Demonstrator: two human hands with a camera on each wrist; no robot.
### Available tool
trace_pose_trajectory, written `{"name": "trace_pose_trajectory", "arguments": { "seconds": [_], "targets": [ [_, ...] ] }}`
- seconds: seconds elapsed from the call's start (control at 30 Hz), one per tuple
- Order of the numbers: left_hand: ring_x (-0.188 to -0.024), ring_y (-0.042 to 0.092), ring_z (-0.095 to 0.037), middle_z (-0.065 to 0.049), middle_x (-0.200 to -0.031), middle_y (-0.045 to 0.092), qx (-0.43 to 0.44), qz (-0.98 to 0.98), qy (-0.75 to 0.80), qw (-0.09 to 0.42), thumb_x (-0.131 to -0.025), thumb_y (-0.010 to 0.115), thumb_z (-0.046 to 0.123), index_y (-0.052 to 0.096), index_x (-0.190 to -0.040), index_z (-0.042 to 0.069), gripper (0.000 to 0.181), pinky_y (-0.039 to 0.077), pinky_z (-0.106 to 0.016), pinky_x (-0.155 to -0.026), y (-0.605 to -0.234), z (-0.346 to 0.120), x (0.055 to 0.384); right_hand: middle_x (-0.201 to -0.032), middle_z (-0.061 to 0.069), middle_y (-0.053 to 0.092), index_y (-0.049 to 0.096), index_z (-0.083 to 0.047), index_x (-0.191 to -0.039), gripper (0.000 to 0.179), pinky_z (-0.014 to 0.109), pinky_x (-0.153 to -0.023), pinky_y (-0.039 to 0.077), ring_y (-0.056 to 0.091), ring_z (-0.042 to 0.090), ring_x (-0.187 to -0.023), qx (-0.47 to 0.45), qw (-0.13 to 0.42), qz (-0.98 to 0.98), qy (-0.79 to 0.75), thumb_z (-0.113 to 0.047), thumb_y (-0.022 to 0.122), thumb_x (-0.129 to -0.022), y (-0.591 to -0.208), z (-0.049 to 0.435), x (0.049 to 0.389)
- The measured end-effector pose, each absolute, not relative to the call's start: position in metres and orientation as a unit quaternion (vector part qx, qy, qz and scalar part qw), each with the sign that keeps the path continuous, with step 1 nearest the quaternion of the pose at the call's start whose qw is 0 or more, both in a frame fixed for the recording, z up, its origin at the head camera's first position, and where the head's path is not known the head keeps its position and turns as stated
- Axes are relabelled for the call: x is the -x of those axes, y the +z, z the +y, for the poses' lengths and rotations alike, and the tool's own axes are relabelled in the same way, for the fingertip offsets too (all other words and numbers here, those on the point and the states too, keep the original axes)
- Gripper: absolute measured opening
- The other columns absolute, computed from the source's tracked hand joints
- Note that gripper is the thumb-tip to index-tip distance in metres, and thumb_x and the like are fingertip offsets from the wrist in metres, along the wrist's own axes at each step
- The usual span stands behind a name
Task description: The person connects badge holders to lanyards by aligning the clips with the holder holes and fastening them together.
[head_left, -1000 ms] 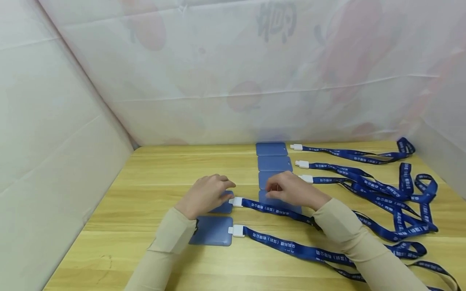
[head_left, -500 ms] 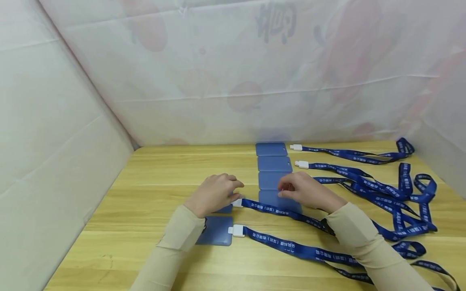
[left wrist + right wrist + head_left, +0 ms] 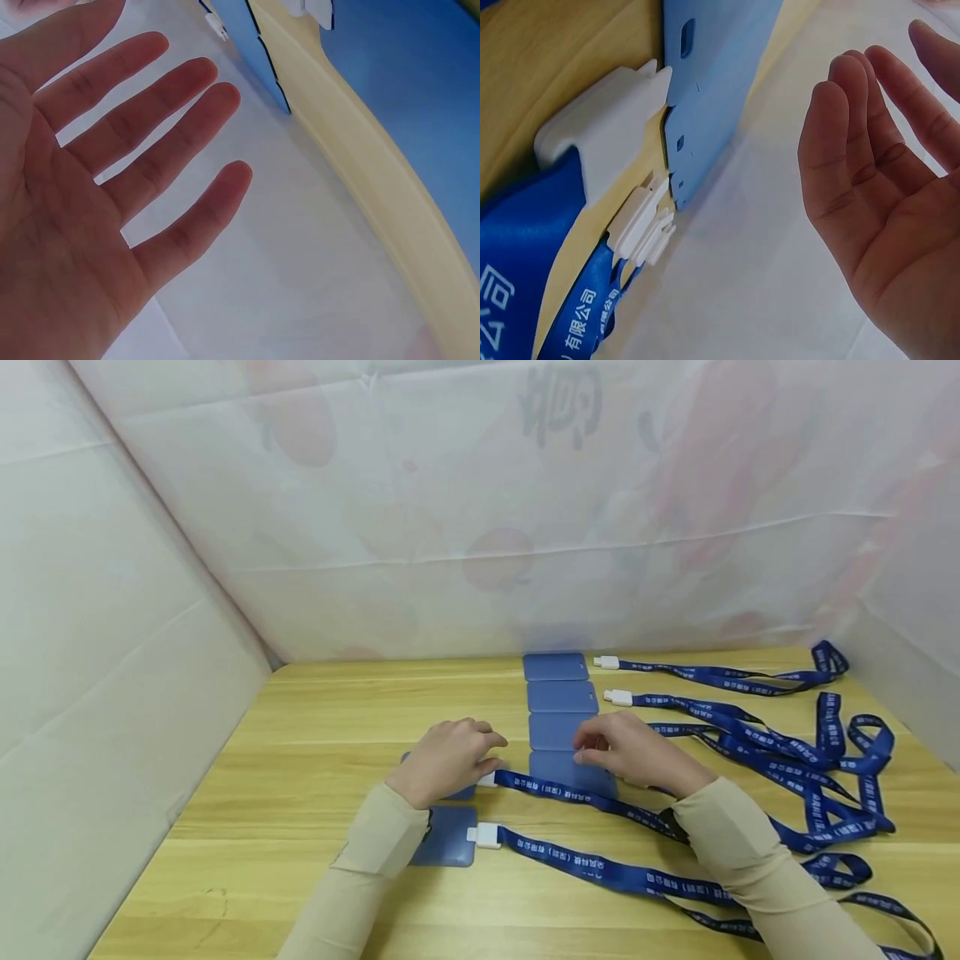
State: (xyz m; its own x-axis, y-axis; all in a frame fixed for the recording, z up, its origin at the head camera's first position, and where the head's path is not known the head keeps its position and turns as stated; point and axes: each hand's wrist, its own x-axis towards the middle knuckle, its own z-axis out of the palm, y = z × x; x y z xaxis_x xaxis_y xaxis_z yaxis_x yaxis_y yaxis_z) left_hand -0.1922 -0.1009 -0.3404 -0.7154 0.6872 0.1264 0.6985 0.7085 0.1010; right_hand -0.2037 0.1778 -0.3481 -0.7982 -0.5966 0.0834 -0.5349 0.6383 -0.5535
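Observation:
My left hand (image 3: pixel 450 758) hovers over a blue badge holder (image 3: pixel 461 793) with a white lanyard clip at its right edge. In the left wrist view its fingers (image 3: pixel 150 169) are spread and hold nothing. Below it in the head view lies a second badge holder (image 3: pixel 450 852), its white clip (image 3: pixel 487 835) joined to a blue printed lanyard (image 3: pixel 600 868). The right hand (image 3: pixel 637 752) hangs at the right edge of the lower holders in a column of several blue badge holders (image 3: pixel 562 697). Loosely bent, its fingers (image 3: pixel 829 142) hold nothing in the right wrist view.
Several blue lanyards (image 3: pixel 780 747) lie in loose, crossing loops on the right of the wooden table (image 3: pixel 337 710). White clips (image 3: pixel 618 697) point at the column of holders. White cloth walls (image 3: pixel 420 527) stand at the back and sides.
Both hands have shifted to the right, mostly in the first half second. The right hand now hides the third clip beside the column. The badge holders and lanyards lie as before.

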Motion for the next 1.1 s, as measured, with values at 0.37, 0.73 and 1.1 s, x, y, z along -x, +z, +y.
{"name": "trace_pose_trajectory", "arguments": {
  "seconds": [0.37, 0.73, 1.1],
  "targets": [
    [-0.092, 0.072, -0.019, -0.006, -0.111, 0.074, 0.394, -0.916, -0.058, 0.045, -0.095, 0.075, 0.025, 0.076, -0.118, 0.008, 0.028, 0.06, -0.032, -0.08, -0.335, -0.085, 0.196, -0.084, -0.006, 0.067, 0.075, -0.004, -0.097, 0.005, 0.029, -0.063, 0.053, 0.058, 0.008, -0.073, 0.306, 0.052, 0.911, -0.271, -0.006, 0.073, -0.094, -0.351, 0.181, 0.202],
    [-0.095, 0.071, -0.016, -0.003, -0.113, 0.074, 0.395, -0.917, -0.043, 0.024, -0.096, 0.073, 0.027, 0.076, -0.119, 0.011, 0.028, 0.059, -0.029, -0.082, -0.339, -0.071, 0.199, -0.083, -0.006, 0.066, 0.075, -0.004, -0.098, 0.006, 0.028, -0.061, 0.053, 0.058, 0.008, -0.071, 0.298, 0.052, 0.916, -0.263, -0.007, 0.073, -0.094, -0.35, 0.186, 0.199],
    [-0.089, 0.071, -0.013, -0.002, -0.107, 0.074, 0.403, -0.914, -0.029, 0.031, -0.098, 0.071, 0.029, 0.077, -0.116, 0.011, 0.026, 0.059, -0.026, -0.077, -0.34, -0.063, 0.2, -0.081, -0.008, 0.064, 0.075, -0.004, -0.098, 0.006, 0.028, -0.06, 0.052, 0.057, 0.008, -0.07, 0.29, 0.055, 0.922, -0.25, -0.008, 0.071, -0.095, -0.349, 0.198, 0.195]
  ]
}}
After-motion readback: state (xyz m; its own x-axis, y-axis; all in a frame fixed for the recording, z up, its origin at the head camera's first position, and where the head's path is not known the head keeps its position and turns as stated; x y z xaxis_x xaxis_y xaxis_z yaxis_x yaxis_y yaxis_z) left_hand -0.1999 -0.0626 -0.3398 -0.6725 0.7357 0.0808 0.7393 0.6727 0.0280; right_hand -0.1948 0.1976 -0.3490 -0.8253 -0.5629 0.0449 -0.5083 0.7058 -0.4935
